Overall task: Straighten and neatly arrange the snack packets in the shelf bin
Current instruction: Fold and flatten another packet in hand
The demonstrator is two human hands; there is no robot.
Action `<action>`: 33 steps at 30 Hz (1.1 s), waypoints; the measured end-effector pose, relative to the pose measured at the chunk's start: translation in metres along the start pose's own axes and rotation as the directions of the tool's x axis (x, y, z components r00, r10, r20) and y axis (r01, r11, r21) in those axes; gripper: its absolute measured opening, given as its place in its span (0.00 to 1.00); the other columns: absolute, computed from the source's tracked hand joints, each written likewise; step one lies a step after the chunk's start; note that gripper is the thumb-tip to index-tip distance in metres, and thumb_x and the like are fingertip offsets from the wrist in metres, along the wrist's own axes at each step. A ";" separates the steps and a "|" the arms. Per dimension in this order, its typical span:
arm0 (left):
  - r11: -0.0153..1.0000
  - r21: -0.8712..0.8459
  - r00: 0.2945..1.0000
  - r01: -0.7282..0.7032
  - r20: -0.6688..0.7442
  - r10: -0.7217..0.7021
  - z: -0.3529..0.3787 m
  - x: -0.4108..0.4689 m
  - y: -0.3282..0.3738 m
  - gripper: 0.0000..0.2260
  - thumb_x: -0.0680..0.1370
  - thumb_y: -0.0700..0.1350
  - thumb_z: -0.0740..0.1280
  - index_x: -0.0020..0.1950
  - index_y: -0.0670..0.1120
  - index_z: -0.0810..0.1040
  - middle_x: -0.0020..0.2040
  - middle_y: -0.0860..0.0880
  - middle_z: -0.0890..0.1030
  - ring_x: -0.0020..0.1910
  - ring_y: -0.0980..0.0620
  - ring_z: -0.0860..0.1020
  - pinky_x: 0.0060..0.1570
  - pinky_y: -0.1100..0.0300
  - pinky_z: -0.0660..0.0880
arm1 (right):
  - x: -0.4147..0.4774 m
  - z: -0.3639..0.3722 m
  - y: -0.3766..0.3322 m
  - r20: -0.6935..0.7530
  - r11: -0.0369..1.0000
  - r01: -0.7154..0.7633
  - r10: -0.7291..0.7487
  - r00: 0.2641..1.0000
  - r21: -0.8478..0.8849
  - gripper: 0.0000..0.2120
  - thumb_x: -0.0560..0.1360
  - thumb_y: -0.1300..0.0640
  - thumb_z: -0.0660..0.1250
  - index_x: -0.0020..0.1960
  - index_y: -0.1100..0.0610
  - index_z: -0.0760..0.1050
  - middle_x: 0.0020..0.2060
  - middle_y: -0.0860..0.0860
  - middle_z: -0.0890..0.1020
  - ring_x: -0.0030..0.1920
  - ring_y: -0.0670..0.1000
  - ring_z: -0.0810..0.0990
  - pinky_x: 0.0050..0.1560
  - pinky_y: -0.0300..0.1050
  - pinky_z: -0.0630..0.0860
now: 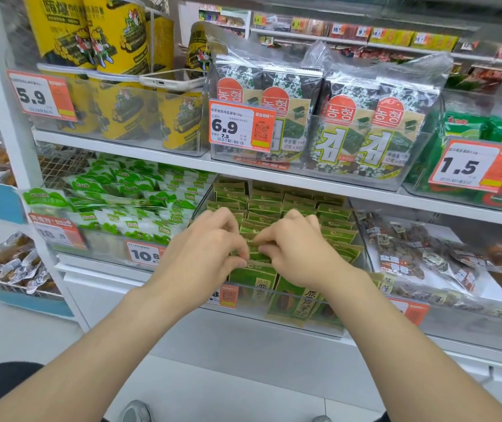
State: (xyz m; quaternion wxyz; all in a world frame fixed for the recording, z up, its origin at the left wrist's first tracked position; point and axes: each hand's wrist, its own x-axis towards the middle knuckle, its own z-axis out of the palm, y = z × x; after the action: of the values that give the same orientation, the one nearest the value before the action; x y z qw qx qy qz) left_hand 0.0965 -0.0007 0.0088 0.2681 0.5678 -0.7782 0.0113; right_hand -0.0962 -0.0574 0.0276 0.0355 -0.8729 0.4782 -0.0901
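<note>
Bin (262, 288) on lower shelf (106, 278): rear packets (274, 205) stand in tidy rows, front ones lean askew; left hand (210, 239) and right hand (292, 248) both pinch mid-row packet tops, work judged part-done

Left price tag (42, 96) reads 5.9, middle tag (240, 127) 6.9, right tag (473, 166) 1.5.

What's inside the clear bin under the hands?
The bin holds rows of green packets standing on edge. The left hand and right hand pinch some mid-bin; those beneath them and the bin floor are hidden.
</note>
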 end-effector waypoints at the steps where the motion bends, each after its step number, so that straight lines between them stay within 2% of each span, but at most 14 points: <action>1: 1.000 -0.014 1.000 -0.007 -0.005 0.007 0.002 0.000 -0.001 0.01 0.78 0.51 0.77 0.47 0.57 0.87 0.53 0.59 0.73 0.54 0.54 0.73 0.49 0.51 0.76 | 0.001 0.000 -0.002 0.030 0.999 0.012 -0.011 1.000 -0.034 0.14 0.86 0.52 0.62 0.64 0.40 0.83 0.49 0.44 0.83 0.58 0.53 0.65 0.62 0.56 0.61; 3: 0.997 -0.070 1.000 -0.010 0.009 0.011 0.004 0.001 -0.002 0.02 0.78 0.49 0.76 0.47 0.56 0.85 0.55 0.58 0.77 0.56 0.54 0.77 0.54 0.51 0.76 | 0.003 0.000 -0.004 0.081 0.997 0.011 -0.005 0.997 -0.073 0.13 0.87 0.51 0.59 0.54 0.40 0.82 0.43 0.44 0.79 0.58 0.55 0.67 0.61 0.58 0.62; 5: 0.995 -0.097 1.000 0.008 0.031 -0.005 0.007 0.002 -0.004 0.04 0.79 0.49 0.75 0.50 0.56 0.81 0.51 0.58 0.80 0.54 0.53 0.79 0.55 0.50 0.76 | 0.003 -0.001 -0.005 0.086 0.999 -0.018 0.021 0.996 -0.037 0.19 0.88 0.47 0.54 0.41 0.43 0.74 0.36 0.44 0.76 0.53 0.55 0.72 0.64 0.60 0.64; 7: 0.992 -0.121 0.999 0.042 0.036 -0.038 0.009 0.002 -0.006 0.11 0.78 0.51 0.76 0.55 0.56 0.76 0.50 0.58 0.81 0.54 0.53 0.80 0.54 0.51 0.76 | 0.006 -0.001 0.001 -0.055 0.992 -0.032 0.038 0.998 0.118 0.16 0.88 0.48 0.56 0.46 0.44 0.78 0.38 0.44 0.80 0.48 0.53 0.79 0.64 0.60 0.73; 9: 0.985 -0.157 0.997 0.065 0.045 -0.059 0.009 0.002 -0.007 0.15 0.78 0.53 0.76 0.60 0.56 0.74 0.54 0.59 0.84 0.57 0.55 0.81 0.57 0.51 0.77 | 0.010 0.000 0.004 -0.209 0.977 -0.043 0.088 0.974 0.211 0.10 0.85 0.52 0.64 0.59 0.45 0.83 0.47 0.45 0.84 0.50 0.51 0.82 0.59 0.55 0.80; 10: 0.986 -0.150 0.996 0.070 0.058 -0.062 0.009 0.002 -0.007 0.16 0.78 0.55 0.76 0.63 0.57 0.76 0.56 0.59 0.84 0.59 0.55 0.81 0.59 0.51 0.78 | 0.011 0.000 0.003 -0.228 0.978 -0.053 0.099 0.969 0.200 0.09 0.84 0.53 0.68 0.61 0.46 0.84 0.51 0.46 0.84 0.52 0.51 0.82 0.58 0.53 0.81; 12: 0.994 -0.094 0.994 0.062 0.100 -0.052 0.010 0.005 -0.006 0.17 0.79 0.57 0.74 0.68 0.59 0.80 0.59 0.57 0.85 0.61 0.53 0.81 0.60 0.51 0.78 | 0.015 -0.001 0.002 -0.188 0.985 -0.074 0.104 0.977 0.156 0.08 0.80 0.51 0.73 0.58 0.47 0.87 0.52 0.47 0.84 0.54 0.51 0.82 0.58 0.53 0.82; 16: 0.998 -0.042 0.990 0.047 0.132 -0.041 0.015 0.008 -0.003 0.17 0.81 0.57 0.71 0.70 0.61 0.79 0.58 0.53 0.84 0.60 0.49 0.80 0.57 0.52 0.75 | 0.024 -0.006 -0.003 -0.106 0.988 -0.105 0.116 0.988 0.110 0.06 0.76 0.49 0.78 0.52 0.47 0.88 0.46 0.46 0.87 0.53 0.53 0.82 0.60 0.56 0.80; 20: 0.996 -0.048 0.985 0.073 0.158 -0.064 0.019 0.008 -0.001 0.12 0.83 0.54 0.70 0.66 0.58 0.77 0.49 0.53 0.81 0.54 0.48 0.79 0.49 0.53 0.72 | 0.029 -0.003 -0.012 -0.165 0.988 -0.153 0.156 0.974 0.027 0.01 0.79 0.53 0.74 0.48 0.48 0.85 0.44 0.46 0.85 0.51 0.54 0.81 0.65 0.58 0.76; 22: 0.995 -0.069 0.983 0.071 0.175 -0.058 0.018 0.009 -0.002 0.10 0.83 0.54 0.70 0.63 0.59 0.76 0.49 0.53 0.82 0.53 0.49 0.80 0.50 0.52 0.75 | 0.027 -0.002 -0.012 -0.234 0.981 -0.192 0.196 0.952 0.040 0.01 0.80 0.54 0.71 0.50 0.51 0.81 0.44 0.49 0.84 0.50 0.57 0.81 0.58 0.56 0.78; 25: 0.991 -0.108 0.976 0.078 0.209 -0.054 0.016 0.009 -0.006 0.09 0.83 0.54 0.69 0.62 0.59 0.76 0.54 0.53 0.85 0.56 0.50 0.81 0.56 0.50 0.78 | 0.024 -0.007 -0.006 -0.435 0.974 -0.217 0.224 0.872 0.067 0.03 0.82 0.56 0.64 0.54 0.55 0.71 0.39 0.53 0.81 0.40 0.60 0.80 0.37 0.51 0.74; 27: 0.993 -0.099 0.973 0.068 0.225 -0.044 0.014 0.008 -0.006 0.11 0.83 0.55 0.68 0.65 0.59 0.76 0.57 0.53 0.84 0.59 0.50 0.80 0.58 0.49 0.77 | 0.020 -0.012 -0.001 -0.546 0.982 -0.143 0.190 0.816 0.127 0.04 0.84 0.58 0.62 0.54 0.55 0.66 0.34 0.52 0.78 0.33 0.60 0.78 0.30 0.50 0.70; 30: 0.999 -0.033 0.972 0.005 0.236 0.003 0.012 0.003 -0.003 0.18 0.83 0.60 0.66 0.71 0.57 0.74 0.62 0.52 0.82 0.64 0.49 0.77 0.62 0.51 0.74 | 0.011 -0.018 0.005 -0.683 0.984 0.034 0.097 0.724 0.176 0.04 0.84 0.60 0.63 0.53 0.54 0.68 0.34 0.51 0.78 0.32 0.56 0.76 0.30 0.51 0.70; 33: 0.999 -0.018 0.981 -0.029 0.189 0.032 0.008 0.002 -0.001 0.20 0.81 0.62 0.66 0.70 0.55 0.78 0.64 0.56 0.82 0.65 0.53 0.78 0.64 0.53 0.75 | 0.003 -0.025 0.011 -0.818 0.979 0.119 0.068 0.571 0.165 0.05 0.85 0.62 0.64 0.58 0.58 0.78 0.45 0.50 0.83 0.41 0.51 0.80 0.39 0.49 0.76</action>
State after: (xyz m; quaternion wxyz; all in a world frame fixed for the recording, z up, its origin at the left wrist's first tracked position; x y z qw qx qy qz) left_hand 0.0941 -0.0052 0.0026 0.1970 0.5521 -0.8089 -0.0445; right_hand -0.1084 -0.0656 0.0512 -0.1032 -0.7301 0.4158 -0.5324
